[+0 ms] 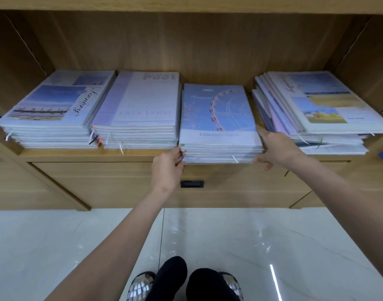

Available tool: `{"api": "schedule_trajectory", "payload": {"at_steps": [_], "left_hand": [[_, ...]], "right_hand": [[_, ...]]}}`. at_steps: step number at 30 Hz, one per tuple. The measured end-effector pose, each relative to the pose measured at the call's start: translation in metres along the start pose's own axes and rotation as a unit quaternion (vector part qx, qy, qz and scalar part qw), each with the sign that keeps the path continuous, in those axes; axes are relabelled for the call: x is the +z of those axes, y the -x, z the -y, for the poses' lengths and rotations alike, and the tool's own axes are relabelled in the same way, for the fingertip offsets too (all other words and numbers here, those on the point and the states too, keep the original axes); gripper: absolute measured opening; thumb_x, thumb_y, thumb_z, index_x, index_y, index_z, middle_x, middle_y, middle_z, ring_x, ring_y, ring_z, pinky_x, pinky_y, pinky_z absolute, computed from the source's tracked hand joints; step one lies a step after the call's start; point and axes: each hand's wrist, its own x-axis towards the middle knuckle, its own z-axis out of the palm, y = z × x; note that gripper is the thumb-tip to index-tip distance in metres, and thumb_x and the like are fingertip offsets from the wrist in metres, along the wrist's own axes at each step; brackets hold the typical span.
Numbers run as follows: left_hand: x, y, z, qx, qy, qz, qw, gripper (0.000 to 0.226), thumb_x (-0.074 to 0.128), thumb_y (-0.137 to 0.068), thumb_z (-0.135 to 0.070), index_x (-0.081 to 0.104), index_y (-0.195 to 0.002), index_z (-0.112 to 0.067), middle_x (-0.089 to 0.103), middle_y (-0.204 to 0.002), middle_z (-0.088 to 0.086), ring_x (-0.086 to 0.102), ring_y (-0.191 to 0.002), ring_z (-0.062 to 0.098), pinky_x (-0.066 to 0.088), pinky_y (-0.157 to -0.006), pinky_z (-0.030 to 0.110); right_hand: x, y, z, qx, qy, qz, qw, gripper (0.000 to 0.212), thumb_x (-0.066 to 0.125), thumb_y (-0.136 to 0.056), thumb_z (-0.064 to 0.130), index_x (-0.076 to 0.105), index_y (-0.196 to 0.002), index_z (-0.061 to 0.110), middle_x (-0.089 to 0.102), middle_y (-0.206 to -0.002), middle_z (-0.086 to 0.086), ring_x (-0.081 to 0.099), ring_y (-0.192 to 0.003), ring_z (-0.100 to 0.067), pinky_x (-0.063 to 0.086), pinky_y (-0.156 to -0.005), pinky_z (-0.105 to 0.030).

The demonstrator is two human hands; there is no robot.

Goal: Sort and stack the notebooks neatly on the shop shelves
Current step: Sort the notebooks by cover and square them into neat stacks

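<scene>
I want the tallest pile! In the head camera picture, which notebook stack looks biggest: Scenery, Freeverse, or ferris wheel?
1. Scenery stack and Freeverse stack: they look alike, so I won't rank them.
2. Ferris wheel stack: smallest, lowest.

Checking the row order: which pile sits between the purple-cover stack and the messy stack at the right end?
The Ferris-wheel stack lies between the purple-cover stack and the messy stack, in the head view.
</scene>
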Motion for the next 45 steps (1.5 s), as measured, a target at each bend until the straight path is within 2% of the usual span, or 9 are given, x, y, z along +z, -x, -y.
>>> {"api": "schedule_trajectory", "payload": {"at_steps": [4,6,8,10,18,25,32,40,45], "left_hand": [[-0.001,-0.001,-0.003,-0.016,0.003,0.002,1.000,0.032,0.059,-0.083,0.009,0.061,-0.115,0.003,0.066,-0.112,0.011,0.061,-0.107,0.016,0.037,-0.086,0.006],[-0.003,-0.003,-0.003,-0.026,0.015,0.024,0.999,0.030,0.058,-0.083,0.012,0.060,-0.111,0.002,0.067,-0.109,0.010,0.062,-0.108,0.018,0.040,-0.086,0.008],[-0.006,-0.003,-0.004,-0.045,0.062,0.056,0.995,0.039,0.053,-0.083,0.016,0.054,-0.120,0.002,0.061,-0.111,0.005,0.057,-0.114,0.018,0.039,-0.089,0.010],[-0.008,-0.003,-0.004,-0.061,0.093,0.085,0.990,0.049,0.049,-0.084,0.018,0.044,-0.131,0.004,0.053,-0.121,0.003,0.050,-0.120,0.015,0.035,-0.094,0.010],[-0.001,-0.015,0.002,-0.023,-0.017,0.094,0.995,0.044,0.048,-0.085,0.014,0.044,-0.128,0.008,0.059,-0.115,0.023,0.055,-0.116,0.031,0.036,-0.103,0.030],[-0.002,-0.018,0.003,-0.040,0.047,0.101,0.993,0.070,0.052,-0.080,0.017,0.035,-0.141,-0.011,0.054,-0.090,-0.008,0.053,-0.091,0.011,0.039,-0.091,0.024],[0.004,-0.016,0.002,-0.043,0.019,0.109,0.993,0.083,0.055,-0.083,0.008,0.013,-0.149,-0.021,0.059,-0.110,0.006,0.057,-0.101,0.021,0.045,-0.098,0.041],[0.005,-0.010,0.009,0.003,-0.005,0.036,0.999,0.053,0.050,-0.083,0.015,0.049,-0.132,-0.005,0.065,-0.110,0.001,0.057,-0.110,0.010,0.039,-0.095,0.019],[0.006,-0.009,0.008,0.014,0.043,0.002,0.999,0.049,0.050,-0.078,0.022,0.060,-0.119,-0.004,0.061,-0.092,-0.005,0.053,-0.080,-0.020,0.039,-0.082,0.004]], "right_hand": [[0.001,0.000,0.001,-0.012,0.022,-0.016,1.000,0.086,0.076,-0.077,0.014,0.023,-0.145,0.021,0.062,-0.091,-0.008,0.058,-0.038,-0.004,0.041,-0.041,-0.014],[0.000,0.002,0.001,-0.019,0.040,-0.016,0.999,0.088,0.076,-0.076,0.016,0.023,-0.146,0.017,0.066,-0.106,-0.012,0.069,-0.076,-0.016,0.047,-0.065,-0.022],[-0.001,0.006,0.003,-0.007,0.005,-0.011,1.000,0.097,0.077,-0.075,0.018,0.015,-0.149,0.017,0.053,-0.132,-0.011,0.054,-0.114,-0.028,0.042,-0.086,-0.029],[0.001,0.008,0.004,-0.003,-0.056,-0.020,0.998,0.097,0.078,-0.074,0.018,0.016,-0.149,0.018,0.046,-0.140,-0.008,0.046,-0.124,-0.028,0.038,-0.095,-0.031],[0.014,0.019,0.004,-0.020,-0.080,-0.092,0.992,0.067,0.070,-0.082,0.017,0.036,-0.140,0.010,0.059,-0.125,-0.011,0.052,-0.117,-0.027,0.041,-0.085,-0.030],[0.017,0.019,0.002,-0.021,-0.084,-0.092,0.992,0.067,0.072,-0.080,0.016,0.038,-0.138,0.014,0.061,-0.122,-0.008,0.056,-0.111,-0.027,0.038,-0.076,-0.024],[0.021,0.013,0.004,0.016,-0.115,-0.081,0.990,0.067,0.075,-0.077,0.017,0.040,-0.133,0.009,0.057,-0.124,-0.010,0.053,-0.114,-0.028,0.043,-0.087,-0.029],[0.023,0.012,0.002,0.024,-0.064,-0.085,0.994,0.073,0.074,-0.077,0.014,0.033,-0.137,0.010,0.057,-0.120,-0.015,0.053,-0.111,-0.033,0.045,-0.085,-0.037],[0.022,0.012,-0.001,0.016,0.009,-0.104,0.994,0.059,0.071,-0.078,0.010,0.038,-0.127,0.005,0.062,-0.105,-0.022,0.057,-0.102,-0.038,0.050,-0.082,-0.043]]}}
